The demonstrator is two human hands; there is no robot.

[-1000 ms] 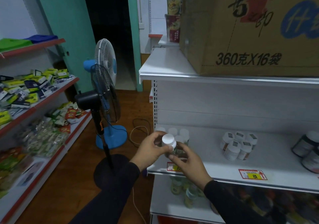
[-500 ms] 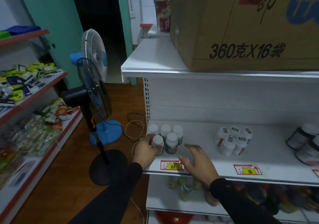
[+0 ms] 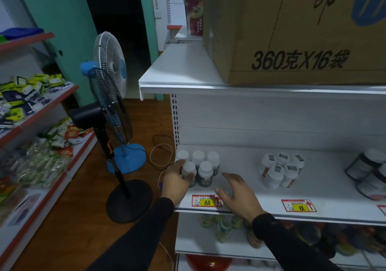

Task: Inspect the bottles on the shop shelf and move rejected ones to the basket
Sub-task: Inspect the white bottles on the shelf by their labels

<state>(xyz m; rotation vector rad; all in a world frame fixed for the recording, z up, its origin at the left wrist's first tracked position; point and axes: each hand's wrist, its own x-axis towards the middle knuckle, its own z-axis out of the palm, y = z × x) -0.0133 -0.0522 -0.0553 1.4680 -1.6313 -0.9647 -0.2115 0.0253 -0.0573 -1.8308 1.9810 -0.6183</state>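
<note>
- Here, the left hand (image 3: pixel 174 182) grips a white-capped bottle (image 3: pixel 189 172) that stands at the front left of the white shop shelf (image 3: pixel 250 207), its fingers curled round the bottle's body.
- The right hand (image 3: pixel 238 195) hovers just above the shelf's front edge, fingers spread and relaxed, holding nothing.
- Just beside the gripped bottle stands a second front bottle (image 3: pixel 205 173) with a dark green label; its print is too small to read.
- Behind these two, three more white-capped bottles (image 3: pixel 198 158) stand in a row by the shelf's left end.
- On the shelf's front lip, between the two hands, a red-bordered price tag (image 3: pixel 206 201) shows "168" on a yellow patch.
- Further right, a second price tag (image 3: pixel 298 205) reads "88" on yellow, with a red arrow beside it.
- Above that tag is a cluster of white bottles (image 3: pixel 281 170) with small grey stickers on their caps, well apart from the hands.
- At the shelf's right end are dark jars (image 3: pixel 369 170) with white lids, labels unreadable.
- On the top shelf sits a brown cardboard box (image 3: pixel 292 30) printed "360克X16袋" in black.
- To the left, on the wooden floor, stand a blue-and-white pedestal fan (image 3: pixel 109 66) and a black fan (image 3: pixel 100 114).
- No basket can be made out in this view.
</note>
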